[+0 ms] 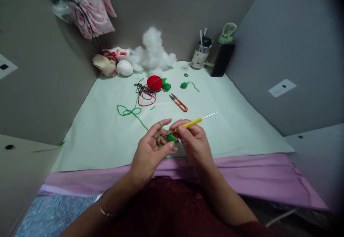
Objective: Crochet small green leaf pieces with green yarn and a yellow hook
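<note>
Near the table's front edge, my left hand (151, 147) pinches a small green crochet piece (171, 138) between thumb and fingers. Green yarn (139, 120) loops over its raised index finger and trails back across the table. My right hand (195, 140) is closed around the yellow handle of a crochet hook (192, 123). One metal end of the hook points left to the green piece; the other sticks out to the upper right. Whether the left tip sits inside a stitch I cannot tell. Both hands are close together, fingertips almost touching.
Orange thread snips (178, 102) lie beyond my hands. Behind them are a red yarn ball (154, 83), tangled red yarn (146, 100) and a small green ball (184, 85). White stuffing (154, 49), a cup (200, 56), a bottle (215, 54) and a black phone-like slab (223, 60) stand at the back.
</note>
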Tool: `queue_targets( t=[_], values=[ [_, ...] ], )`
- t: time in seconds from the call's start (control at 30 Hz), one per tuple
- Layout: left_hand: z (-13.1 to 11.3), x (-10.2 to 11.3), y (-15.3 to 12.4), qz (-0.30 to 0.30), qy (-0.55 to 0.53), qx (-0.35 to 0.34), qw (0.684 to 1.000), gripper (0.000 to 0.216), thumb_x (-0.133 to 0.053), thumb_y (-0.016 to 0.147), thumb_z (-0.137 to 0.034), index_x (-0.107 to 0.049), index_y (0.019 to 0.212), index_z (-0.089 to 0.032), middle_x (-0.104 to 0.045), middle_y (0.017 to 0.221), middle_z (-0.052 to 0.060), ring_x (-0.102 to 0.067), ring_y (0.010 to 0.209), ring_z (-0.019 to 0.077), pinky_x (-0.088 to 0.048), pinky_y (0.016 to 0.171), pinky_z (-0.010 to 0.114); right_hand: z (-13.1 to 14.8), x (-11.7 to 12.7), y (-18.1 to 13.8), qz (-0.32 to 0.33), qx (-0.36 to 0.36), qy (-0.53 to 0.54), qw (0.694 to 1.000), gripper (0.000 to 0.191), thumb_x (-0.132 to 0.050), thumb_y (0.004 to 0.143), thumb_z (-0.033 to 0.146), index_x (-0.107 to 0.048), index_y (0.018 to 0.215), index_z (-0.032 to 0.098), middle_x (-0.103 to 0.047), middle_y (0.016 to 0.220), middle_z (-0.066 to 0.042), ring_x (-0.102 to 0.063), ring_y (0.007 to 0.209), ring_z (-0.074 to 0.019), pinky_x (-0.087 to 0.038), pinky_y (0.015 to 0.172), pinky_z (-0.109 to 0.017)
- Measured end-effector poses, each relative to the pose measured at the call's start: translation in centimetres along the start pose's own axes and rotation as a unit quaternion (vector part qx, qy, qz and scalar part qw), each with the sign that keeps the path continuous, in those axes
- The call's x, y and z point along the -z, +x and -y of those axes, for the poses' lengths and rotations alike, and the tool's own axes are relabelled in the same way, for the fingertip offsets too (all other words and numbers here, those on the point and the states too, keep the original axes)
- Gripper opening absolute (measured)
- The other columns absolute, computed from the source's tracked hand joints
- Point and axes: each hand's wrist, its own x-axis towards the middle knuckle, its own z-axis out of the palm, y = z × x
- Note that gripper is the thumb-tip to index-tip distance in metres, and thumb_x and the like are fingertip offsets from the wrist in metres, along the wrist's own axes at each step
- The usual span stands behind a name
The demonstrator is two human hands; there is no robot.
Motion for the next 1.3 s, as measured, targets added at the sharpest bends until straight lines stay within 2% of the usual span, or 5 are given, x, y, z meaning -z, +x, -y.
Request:
queue_targets(
  t=[0.3, 0.5, 0.7, 0.9, 1.3],
  values=[
    [-0.04, -0.37, -0.05, -0.001, 0.005, 0.005, 1.000, 0.062, -0.086, 0.078, -0.019, -0.063, 0.136, -0.021, -0.069, 0.094, 0.001, -0.063, 0.070, 0.0095, -0.058, 0.074, 0.026, 0.23, -0.22, 0.10, -0.012, -0.030, 0.019, 0.999, 0.024, -0.079, 0.087, 0.045, -0.077, 0.086, 0.021, -0.068, 0.083, -0.002, -0.057, 0.069, -0.0137, -0.049, 0.056, -0.025],
    [-0.03, -0.34, 0.04, 0.002, 0.014, 0.004, 1.000, 0.058, -0.085, 0.080, -0.021, -0.064, 0.134, -0.021, -0.069, 0.094, 0.000, -0.065, 0.066, 0.0091, -0.057, 0.068, 0.024, 0.36, -0.43, 0.07, -0.004, -0.044, 0.051, 0.998, 0.021, -0.078, 0.088, 0.043, -0.077, 0.087, 0.022, -0.065, 0.080, -0.001, -0.055, 0.066, -0.0140, -0.045, 0.048, -0.023],
    [0.23, 0.11, 0.04, 0.002, 0.004, -0.017, 1.000, 0.050, -0.084, 0.083, -0.024, -0.068, 0.131, -0.022, -0.069, 0.091, -0.001, -0.064, 0.061, 0.0086, -0.058, 0.067, 0.025, 0.44, -0.52, 0.18, -0.033, 0.003, 0.028, 0.999, 0.022, -0.076, 0.088, 0.044, -0.077, 0.087, 0.021, -0.069, 0.081, -0.002, -0.055, 0.062, -0.0115, -0.050, 0.059, -0.026],
    [0.51, 0.46, -0.13, 0.004, -0.021, -0.046, 0.999, 0.037, -0.076, 0.092, -0.029, -0.072, 0.129, -0.024, -0.064, 0.083, -0.002, -0.061, 0.060, 0.0090, -0.061, 0.068, 0.028, 0.50, -0.60, 0.21, -0.041, 0.041, 0.011, 0.998, 0.019, -0.072, 0.092, 0.041, -0.077, 0.091, 0.022, -0.072, 0.084, -0.002, -0.056, 0.062, -0.0112, -0.051, 0.061, -0.027],
    [-0.15, 0.42, -0.14, -0.006, -0.047, -0.039, 0.998, 0.031, -0.080, 0.088, -0.024, -0.079, 0.119, -0.025, -0.063, 0.098, 0.000, -0.059, 0.059, 0.0042, -0.062, 0.066, 0.024, 0.86, -0.66, 0.02, -0.046, 0.054, 0.027, 0.997, 0.019, -0.070, 0.094, 0.039, -0.076, 0.091, 0.021, -0.076, 0.081, -0.004, -0.060, 0.061, -0.0120, -0.052, 0.060, -0.027]
  ],
)
